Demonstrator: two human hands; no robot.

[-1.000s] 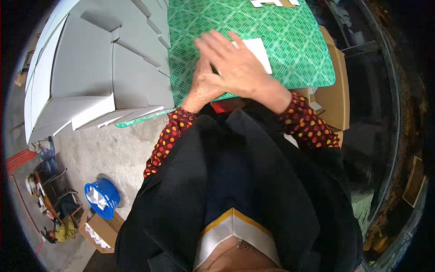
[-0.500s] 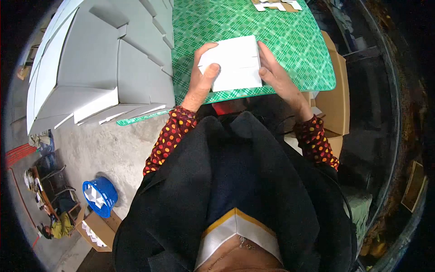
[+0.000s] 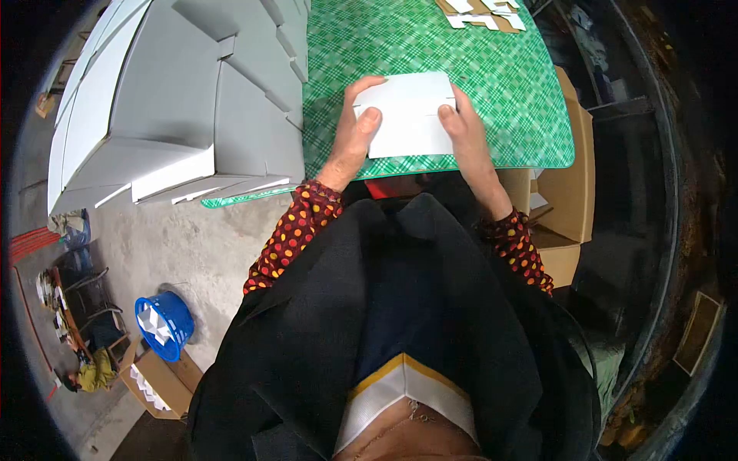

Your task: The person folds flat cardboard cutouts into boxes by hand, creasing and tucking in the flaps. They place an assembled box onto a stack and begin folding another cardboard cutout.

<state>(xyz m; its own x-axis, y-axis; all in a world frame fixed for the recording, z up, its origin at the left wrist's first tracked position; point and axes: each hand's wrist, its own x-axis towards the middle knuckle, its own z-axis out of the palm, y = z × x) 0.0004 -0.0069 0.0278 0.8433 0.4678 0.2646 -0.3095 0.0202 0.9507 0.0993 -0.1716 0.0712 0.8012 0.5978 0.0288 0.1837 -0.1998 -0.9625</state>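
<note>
A small white cardboard box [image 3: 407, 119] is between my hands, just above or on the near edge of the green checked table [image 3: 507, 100]. My left hand [image 3: 357, 131] grips its left side, the thumb on the top face and the fingers round the far corner. On the right side my right hand [image 3: 465, 127] holds it, the thumb pressed on the top near a slit. The fingers under and behind the box are mostly hidden.
Large white cardboard pieces or boxes [image 3: 165, 100] stand stacked at the table's left. Flattened pieces [image 3: 484, 14] lie at its far end. A brown carton [image 3: 573, 169] stands right. On the floor are a blue basket [image 3: 178, 326] and another carton [image 3: 173, 384]; a person [image 3: 96, 373] sits farther off.
My right hand has closed in on the box's right side, its thumb now on the top face. The view has shifted slightly.
</note>
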